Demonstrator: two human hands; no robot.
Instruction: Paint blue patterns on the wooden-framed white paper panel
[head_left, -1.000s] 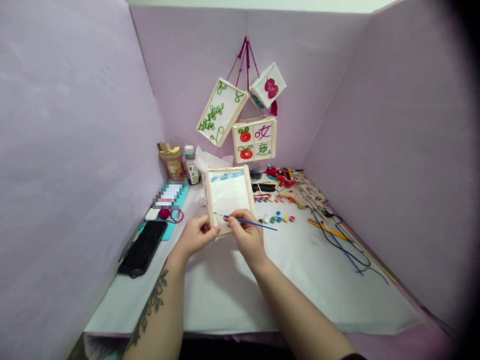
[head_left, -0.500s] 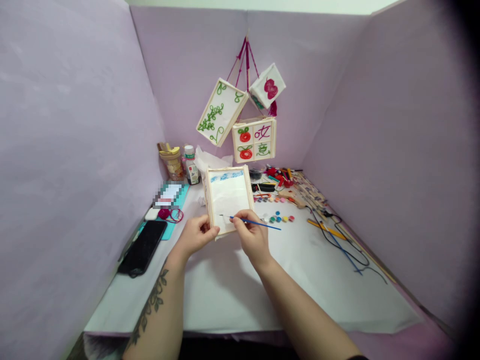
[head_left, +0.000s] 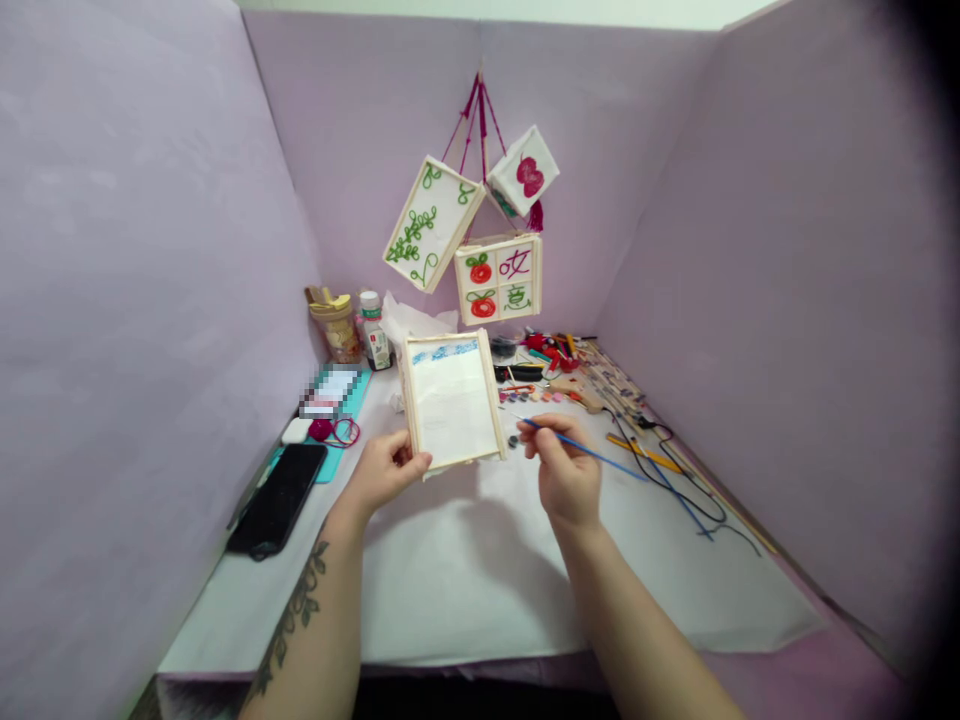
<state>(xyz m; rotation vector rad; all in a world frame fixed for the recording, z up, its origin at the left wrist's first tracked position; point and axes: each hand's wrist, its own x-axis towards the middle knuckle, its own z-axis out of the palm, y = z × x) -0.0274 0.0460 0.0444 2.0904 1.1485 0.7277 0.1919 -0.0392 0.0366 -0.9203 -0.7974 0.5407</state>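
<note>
So the left hand [head_left: 384,470] has its thumb over the lower left corner of a white rectangular panel in a pale wooden frame [head_left: 450,410] with streaky blue along its top, other fingers curled in at that edge, holding it tilted above the white-covered table [head_left: 465,600]. The right hand [head_left: 566,478] is out to the panel's right, thumb and fingertips pinched together on a slim blue paintbrush [head_left: 600,456], tip pointing left towards the frame but clear of it, and both forearms angle up from below the panel.
</note>
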